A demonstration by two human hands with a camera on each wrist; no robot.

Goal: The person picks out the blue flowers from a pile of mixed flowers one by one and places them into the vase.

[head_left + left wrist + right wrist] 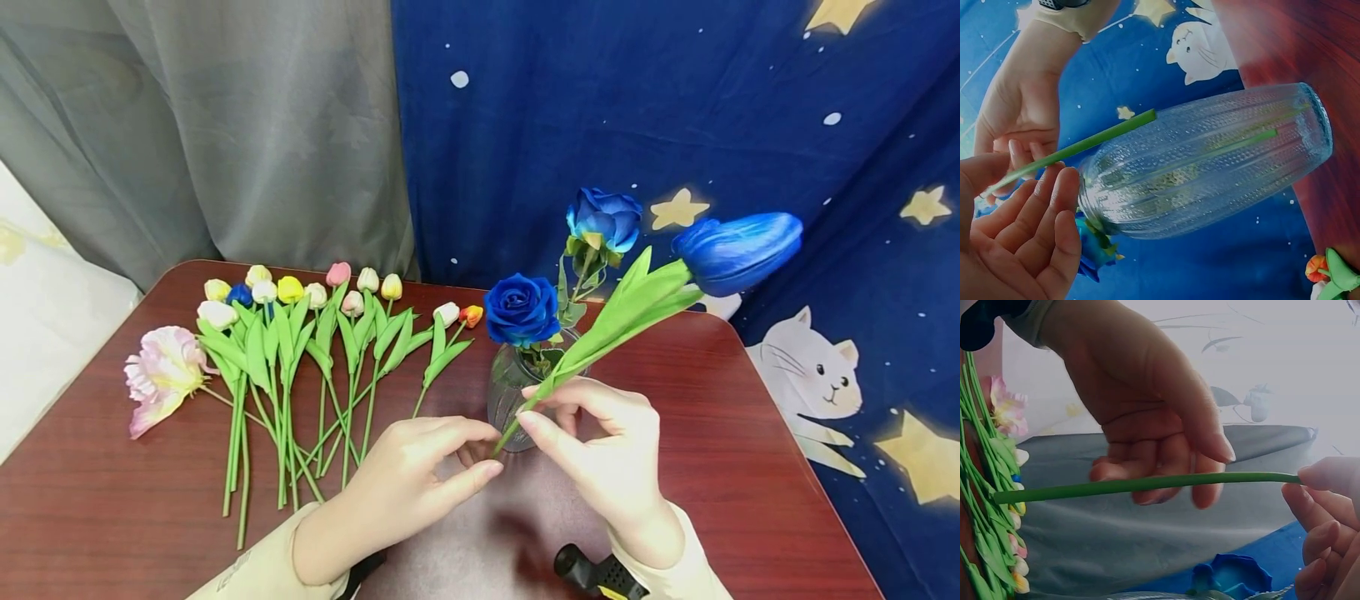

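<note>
A blue tulip (pixel 742 254) with green leaves slants up to the right, its stem pinched near the leaves by the thumb and fingers of my right hand (pixel 615 442). My left hand (pixel 408 467) is by the lower end of the stem (pixel 1104 487), thumb and fingers apart; whether it touches the stem I cannot tell. Just behind both hands stands a clear ribbed glass vase (pixel 1222 156), partly hidden by them in the head view. Two blue roses stand in it, a lower one (pixel 521 308) and a taller one (pixel 606 218); their stems show through the glass.
Several tulips in white, yellow, pink and blue (pixel 290 289) lie across the left of the brown table (pixel 720 433). A large pale pink flower (pixel 165 375) is at their left, an orange tulip (pixel 472 316) near the vase. Grey and blue curtains (pixel 525 125) hang behind.
</note>
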